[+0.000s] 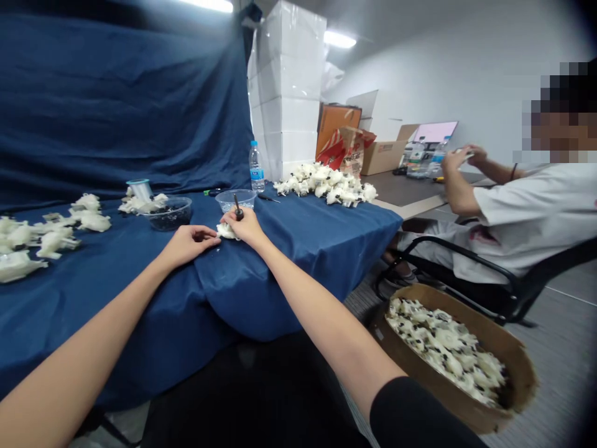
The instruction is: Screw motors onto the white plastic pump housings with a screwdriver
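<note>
On the blue cloth in front of me lies a small white plastic part (226, 231), partly covered by my fingers. My right hand (246, 225) is closed around a slim dark screwdriver (237, 208), held upright over the part. From the left, the fingertips of my left hand (190, 243) pinch the edge of the same part, its other fingers curled. Just behind my hands stands a clear plastic bowl (236, 200) with small bits in it. A second bowl (168, 214), holding dark pieces, is to the left of it.
White parts lie in a heap (326, 184) at the back right and in a group (44, 235) at the left. A water bottle (256, 167) stands behind the bowls. A brown bin (387, 333) of parts is on the floor. A co-worker (536, 205) sits at right.
</note>
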Demonstrator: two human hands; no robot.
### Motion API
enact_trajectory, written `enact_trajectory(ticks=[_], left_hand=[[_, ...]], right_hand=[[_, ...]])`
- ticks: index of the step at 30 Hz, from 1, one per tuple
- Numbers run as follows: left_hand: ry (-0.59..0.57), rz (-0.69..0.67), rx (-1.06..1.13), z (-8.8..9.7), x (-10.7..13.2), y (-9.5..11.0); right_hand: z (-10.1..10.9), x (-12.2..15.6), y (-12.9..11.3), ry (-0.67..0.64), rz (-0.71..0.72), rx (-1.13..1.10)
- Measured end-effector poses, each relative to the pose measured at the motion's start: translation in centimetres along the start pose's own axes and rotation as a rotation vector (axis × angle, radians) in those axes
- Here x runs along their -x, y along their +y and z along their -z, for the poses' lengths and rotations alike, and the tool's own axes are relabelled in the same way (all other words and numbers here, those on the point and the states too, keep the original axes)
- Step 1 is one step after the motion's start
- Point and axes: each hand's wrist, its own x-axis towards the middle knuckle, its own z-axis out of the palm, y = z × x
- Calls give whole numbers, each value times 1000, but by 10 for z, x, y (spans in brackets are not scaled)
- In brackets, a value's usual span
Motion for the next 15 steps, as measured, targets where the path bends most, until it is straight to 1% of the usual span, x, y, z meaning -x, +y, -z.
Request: enact_trajectory(ticks=[5, 9, 15], left_hand=[[64, 21, 38, -5, -8, -2], [107, 23, 86, -11, -4, -3], [122, 1, 125, -11, -2, -4]], right_hand=[[2, -1, 0, 27, -21, -8], [2, 0, 1, 31, -33, -16], [0, 0, 2, 37, -48, -36]])
